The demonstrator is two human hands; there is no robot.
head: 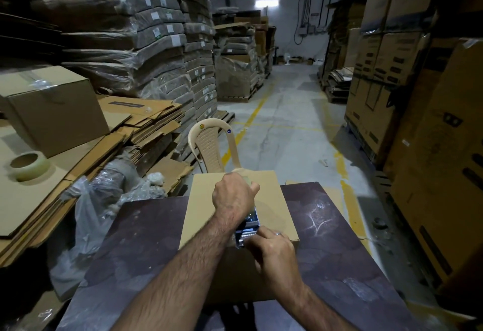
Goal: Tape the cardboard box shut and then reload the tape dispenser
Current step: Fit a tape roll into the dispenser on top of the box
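Note:
A closed cardboard box [206, 208] stands on a dark table [334, 247] in front of me. A blue metal tape dispenser [248, 228] lies on the box top along its middle seam. My left hand [234, 194] is closed around the dispenser's far end, where a pale tape roll shows at the fingers. My right hand [271, 248], wearing a ring, pinches the dispenser's near end at the box's front edge. A spare roll of tape [29, 165] lies on flat cardboard sheets at the far left.
A beige plastic chair [213, 147] stands just behind the box. Another taped box [52, 106] sits on piled flat cartons [146, 126] at left, with crumpled plastic wrap [104, 200] below. Wrapped pallet stacks [136, 43] and tall cartons [431, 121] line a concrete aisle.

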